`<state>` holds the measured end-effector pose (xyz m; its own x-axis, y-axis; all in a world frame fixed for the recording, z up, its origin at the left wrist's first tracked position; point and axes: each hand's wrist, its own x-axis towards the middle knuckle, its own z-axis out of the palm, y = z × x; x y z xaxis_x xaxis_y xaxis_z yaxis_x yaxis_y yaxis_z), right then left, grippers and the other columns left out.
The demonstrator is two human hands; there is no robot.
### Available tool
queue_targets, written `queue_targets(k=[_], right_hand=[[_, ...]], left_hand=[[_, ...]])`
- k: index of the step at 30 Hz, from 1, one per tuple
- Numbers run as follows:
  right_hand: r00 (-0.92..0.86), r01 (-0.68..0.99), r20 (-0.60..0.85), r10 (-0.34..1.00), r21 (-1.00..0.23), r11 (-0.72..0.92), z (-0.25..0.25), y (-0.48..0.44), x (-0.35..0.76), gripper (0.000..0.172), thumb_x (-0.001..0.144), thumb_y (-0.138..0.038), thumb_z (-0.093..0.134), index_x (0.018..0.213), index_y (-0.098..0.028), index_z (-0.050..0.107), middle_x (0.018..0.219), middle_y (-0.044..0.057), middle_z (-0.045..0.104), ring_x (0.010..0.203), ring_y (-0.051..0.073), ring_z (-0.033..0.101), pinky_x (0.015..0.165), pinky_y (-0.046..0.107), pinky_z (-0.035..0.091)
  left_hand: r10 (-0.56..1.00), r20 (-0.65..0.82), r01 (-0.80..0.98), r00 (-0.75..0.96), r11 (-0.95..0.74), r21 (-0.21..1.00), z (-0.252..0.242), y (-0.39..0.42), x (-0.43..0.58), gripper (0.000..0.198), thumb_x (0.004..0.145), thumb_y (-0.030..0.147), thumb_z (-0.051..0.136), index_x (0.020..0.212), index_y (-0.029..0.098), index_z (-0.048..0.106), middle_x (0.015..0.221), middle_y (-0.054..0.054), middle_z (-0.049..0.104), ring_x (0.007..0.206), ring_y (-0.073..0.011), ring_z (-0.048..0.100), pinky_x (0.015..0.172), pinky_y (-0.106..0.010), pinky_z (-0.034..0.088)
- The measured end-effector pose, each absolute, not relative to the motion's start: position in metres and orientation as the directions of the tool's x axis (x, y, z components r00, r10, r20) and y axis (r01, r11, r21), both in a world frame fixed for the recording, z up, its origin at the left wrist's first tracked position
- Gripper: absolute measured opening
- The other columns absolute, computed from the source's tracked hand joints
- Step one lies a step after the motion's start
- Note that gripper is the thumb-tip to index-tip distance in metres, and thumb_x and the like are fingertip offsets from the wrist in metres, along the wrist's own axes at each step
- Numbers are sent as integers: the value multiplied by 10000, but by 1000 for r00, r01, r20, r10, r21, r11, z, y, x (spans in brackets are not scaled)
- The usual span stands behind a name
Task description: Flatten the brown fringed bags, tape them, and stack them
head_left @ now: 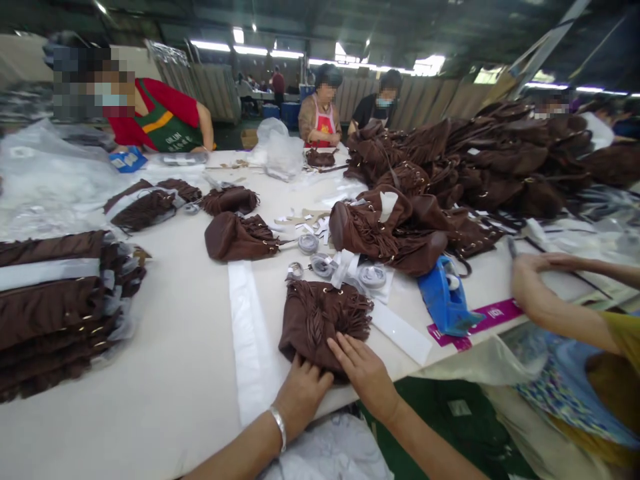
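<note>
Item: brown fringed bag [323, 317], flat at bench [190, 373] near edge, w/in easy reach. L hand [301, 393] curled, gripping its hem; R hand [364, 370] flat, fingers spread, apparently pinning it steady.

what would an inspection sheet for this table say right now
surface: pale table, a white strip lying along it
job's things: fringed brown bag at the near edge
clutter: tape rolls, blue pouch, stack of wrapped bags at left, heap of brown bags at far right
grippers: left hand curled at the bag's near edge, grip unclear; right hand flat on the bag, open
cables: nothing seen
surroundings: co-worker's hand at right, people across the table
</note>
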<state>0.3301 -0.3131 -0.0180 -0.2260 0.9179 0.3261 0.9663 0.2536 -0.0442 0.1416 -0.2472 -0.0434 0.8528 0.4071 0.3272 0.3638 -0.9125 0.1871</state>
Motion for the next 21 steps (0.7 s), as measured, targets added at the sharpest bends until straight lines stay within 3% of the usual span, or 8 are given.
queue_targets(k=[4,8,11,14,21], right_hand=[[-264,958,291,920,-32,285,-11,-309,323,667,881,-54,422,1522,-153,263,1513,155,379,1364,280,411,1059,484,466],[-306,950,277,911,20,313,-17,-309,318,671,874,-77,469,1514,-174,293,1517,166,368,1366,305,402,1060,510,453],[-293,955,251,923,37,293,-22,-312,317,685,859,-76,493,1511,-172,303,1531,170,342,1377,316,381,1083,516,422],[-263,965,241,934,43,260,-22,-315,311,669,870,-91,480,1510,-177,305,1535,161,339,1391,310,358,1106,511,387],[-152,988,264,952,59,142,-30,-321,284,677,866,-115,496,1510,-114,290,1543,202,299,1428,349,266,1141,544,313]], left_hand=[[406,371,356,835,-913,198,-48,-248,140,121,907,185,554,997,205,633,1045,-82,655,1039,-271,592,1004,-572,404],[429,401,374,809,-903,212,-48,-244,135,191,910,184,551,1078,211,636,1100,-81,663,1109,-279,576,1047,-583,381],[508,363,440,781,-860,257,-44,-242,129,339,897,194,575,1236,184,576,1213,-100,636,1178,-297,544,1057,-586,387],[574,315,495,756,-816,299,-45,-242,125,375,898,224,589,1267,162,559,1223,-105,639,1193,-311,541,1058,-603,390],[535,292,486,793,-844,228,-55,-247,128,400,899,186,581,1297,156,551,1268,-116,626,1242,-345,520,1077,-651,353]])
